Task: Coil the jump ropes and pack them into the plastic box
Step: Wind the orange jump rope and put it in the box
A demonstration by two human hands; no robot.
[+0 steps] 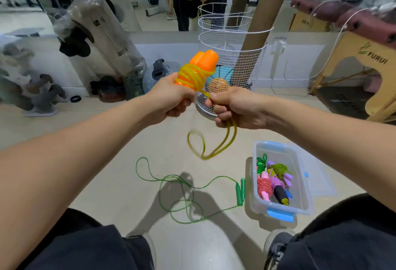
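Left hand [171, 96] gripping orange handles [203, 60] wound in yellow rope [190, 75], right hand [233, 108] fisted round the dangling tail [203, 145] above the plastic box [280, 209] — slack there could loosen the coil.

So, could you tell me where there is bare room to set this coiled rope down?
Inside the plastic box, the far end and right side are bare; its near left is crowded with coiled ropes. The floor left of the green rope is bare too. That rope's loops clutter the floor beside the box.
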